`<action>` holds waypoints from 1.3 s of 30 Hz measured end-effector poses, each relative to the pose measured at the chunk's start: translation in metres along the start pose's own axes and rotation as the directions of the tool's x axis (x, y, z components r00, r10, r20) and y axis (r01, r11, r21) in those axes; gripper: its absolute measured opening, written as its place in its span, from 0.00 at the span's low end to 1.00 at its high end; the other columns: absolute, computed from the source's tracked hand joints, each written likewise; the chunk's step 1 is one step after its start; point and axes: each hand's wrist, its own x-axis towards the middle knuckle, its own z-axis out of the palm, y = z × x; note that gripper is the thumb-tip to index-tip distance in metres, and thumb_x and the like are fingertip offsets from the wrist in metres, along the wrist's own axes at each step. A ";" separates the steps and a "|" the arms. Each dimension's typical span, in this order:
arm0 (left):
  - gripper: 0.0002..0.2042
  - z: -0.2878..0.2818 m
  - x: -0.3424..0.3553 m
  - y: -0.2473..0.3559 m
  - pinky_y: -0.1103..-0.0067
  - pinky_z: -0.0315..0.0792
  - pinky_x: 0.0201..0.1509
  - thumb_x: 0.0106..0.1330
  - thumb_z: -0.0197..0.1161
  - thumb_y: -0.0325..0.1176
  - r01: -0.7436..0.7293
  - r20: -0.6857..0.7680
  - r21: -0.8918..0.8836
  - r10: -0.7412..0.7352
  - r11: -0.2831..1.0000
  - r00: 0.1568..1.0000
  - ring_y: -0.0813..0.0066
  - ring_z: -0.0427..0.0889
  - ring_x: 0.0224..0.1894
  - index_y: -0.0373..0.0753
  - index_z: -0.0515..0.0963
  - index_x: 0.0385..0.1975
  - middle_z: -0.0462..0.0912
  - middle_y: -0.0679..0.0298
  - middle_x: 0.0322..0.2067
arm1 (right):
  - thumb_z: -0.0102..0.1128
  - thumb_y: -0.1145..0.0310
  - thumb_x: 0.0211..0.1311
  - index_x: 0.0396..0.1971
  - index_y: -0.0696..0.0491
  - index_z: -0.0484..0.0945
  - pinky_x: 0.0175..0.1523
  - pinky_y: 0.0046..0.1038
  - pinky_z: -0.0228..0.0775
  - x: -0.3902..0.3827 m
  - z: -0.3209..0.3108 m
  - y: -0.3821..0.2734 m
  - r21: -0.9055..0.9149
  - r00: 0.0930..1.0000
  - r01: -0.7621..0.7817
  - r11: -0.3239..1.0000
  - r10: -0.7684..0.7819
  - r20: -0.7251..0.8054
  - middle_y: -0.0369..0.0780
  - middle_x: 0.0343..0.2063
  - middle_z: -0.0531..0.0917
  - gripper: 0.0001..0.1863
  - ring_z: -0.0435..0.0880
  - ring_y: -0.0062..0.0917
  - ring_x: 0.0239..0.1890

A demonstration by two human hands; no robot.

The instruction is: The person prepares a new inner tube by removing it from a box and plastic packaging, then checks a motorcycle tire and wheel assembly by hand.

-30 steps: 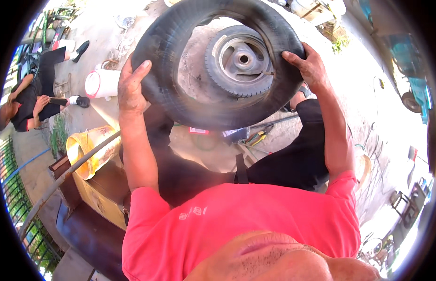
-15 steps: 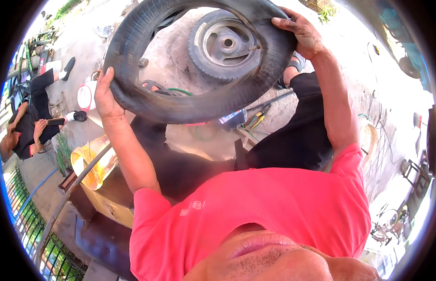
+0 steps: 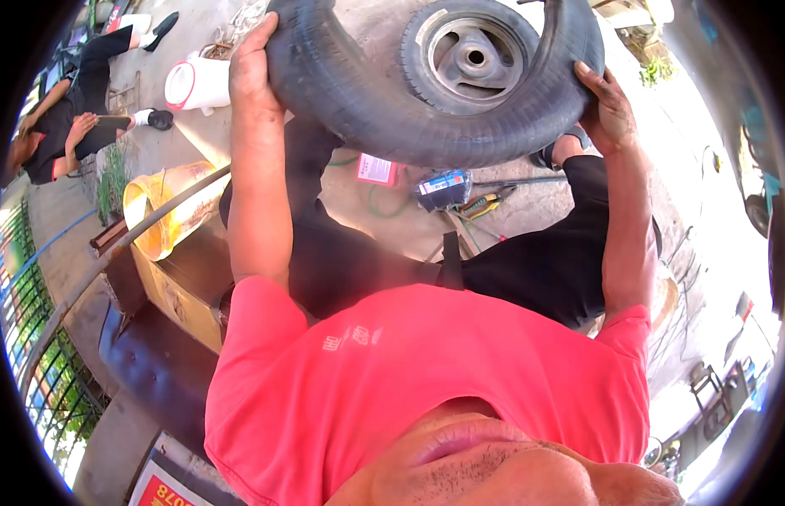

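A large, rounded black inner tube is held up by both my hands, its top cut off by the picture's edge. My left hand grips its left outer side, and my right hand holds the right side with the thumb against the rubber. A short valve stem shows at the upper right of the ring. Through the tube's opening appears a wheel with a tyre and a grey spoked hub, lying flat on the ground beyond.
Between my legs lie a pink-labelled pack, a dark blue box and yellow-handled pliers. To the left are a yellow bucket, a white bucket and a brown seat. Another person sits at the far left.
The tube has turned and shifted to the right in the picture, with both hands still on it. My left hand has moved up and right. The ground objects appear shifted as the view moved.
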 end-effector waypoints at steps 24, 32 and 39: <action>0.16 0.019 -0.009 -0.005 0.68 0.78 0.58 0.75 0.58 0.37 -0.303 -0.083 0.096 0.311 0.948 0.947 0.62 0.86 0.49 0.31 0.80 0.52 0.87 0.57 0.48 | 0.58 0.77 0.70 0.64 0.59 0.71 0.73 0.37 0.62 0.016 0.001 -0.005 0.209 0.998 0.039 0.977 -0.027 -0.059 0.42 0.57 0.79 0.23 0.76 0.32 0.61; 0.16 0.034 -0.019 -0.004 0.68 0.76 0.59 0.74 0.58 0.37 -0.335 -0.042 0.060 0.338 0.940 0.940 0.62 0.85 0.49 0.32 0.80 0.52 0.87 0.57 0.48 | 0.54 0.76 0.71 0.67 0.55 0.68 0.73 0.43 0.60 0.012 0.011 -0.010 0.157 0.998 0.053 0.986 -0.047 -0.043 0.41 0.60 0.76 0.25 0.72 0.34 0.65; 0.22 0.034 -0.021 -0.005 0.65 0.72 0.67 0.76 0.55 0.40 -0.297 -0.071 0.060 0.301 0.953 0.951 0.57 0.81 0.58 0.29 0.73 0.62 0.82 0.53 0.57 | 0.58 0.75 0.68 0.60 0.58 0.75 0.66 0.35 0.70 0.017 0.006 -0.006 0.201 0.993 0.071 0.977 -0.088 0.077 0.41 0.50 0.84 0.20 0.83 0.30 0.52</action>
